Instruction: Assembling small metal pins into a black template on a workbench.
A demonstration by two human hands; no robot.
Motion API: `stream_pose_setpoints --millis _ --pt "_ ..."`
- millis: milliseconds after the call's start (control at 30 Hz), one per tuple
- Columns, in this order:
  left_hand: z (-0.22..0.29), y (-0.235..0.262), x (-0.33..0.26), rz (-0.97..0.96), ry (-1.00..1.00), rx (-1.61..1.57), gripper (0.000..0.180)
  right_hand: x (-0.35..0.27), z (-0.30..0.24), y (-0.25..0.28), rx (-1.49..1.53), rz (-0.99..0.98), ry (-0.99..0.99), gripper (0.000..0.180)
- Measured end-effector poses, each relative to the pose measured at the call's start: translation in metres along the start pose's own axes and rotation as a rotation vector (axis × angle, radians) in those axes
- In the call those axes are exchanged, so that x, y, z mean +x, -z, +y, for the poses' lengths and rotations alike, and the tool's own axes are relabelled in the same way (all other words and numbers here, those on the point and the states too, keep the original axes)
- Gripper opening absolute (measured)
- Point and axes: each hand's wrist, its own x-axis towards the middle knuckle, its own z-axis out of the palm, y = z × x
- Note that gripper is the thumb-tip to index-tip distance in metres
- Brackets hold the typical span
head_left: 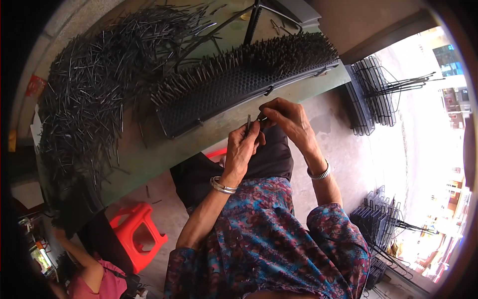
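Note:
My left hand (241, 150) is closed, with a slim dark rod (249, 121) sticking up between thumb and fingers. Close beside it, my right hand (291, 118) pinches at a small dark piece by the left fingertips; its kind is too small to make out. Both hands are in front of the table's near edge, over my lap. Just beyond them lies a long black perforated rack (214, 107). Many thin dark pins (279, 54) stand upright in its holes, packed densely at the right and along the far side, while the nearer holes are bare.
A large heap of loose dark pins (94, 79) covers the left of the green table (134, 164). A red plastic stool (139, 234) stands below left, near another person in a pink top (102, 281). Black wire racks (378, 92) stand on the floor at right.

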Motion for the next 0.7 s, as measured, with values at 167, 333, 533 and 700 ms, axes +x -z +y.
stream_pose_setpoints --millis 167,333,533,700 --pt "0.007 -0.002 0.005 0.103 0.104 -0.025 0.043 0.006 -0.004 0.007 -0.064 0.143 0.100 0.019" --pt "0.011 0.016 0.014 0.164 0.090 0.012 0.037 0.036 -0.022 0.008 -0.295 0.527 0.340 0.015" --pt "0.005 0.019 0.018 0.178 0.005 -0.136 0.027 0.080 -0.007 0.008 -0.404 0.627 0.476 0.013" --pt "0.015 0.014 0.009 0.146 0.045 -0.184 0.033 0.095 0.000 0.005 -0.408 0.581 0.511 0.013"
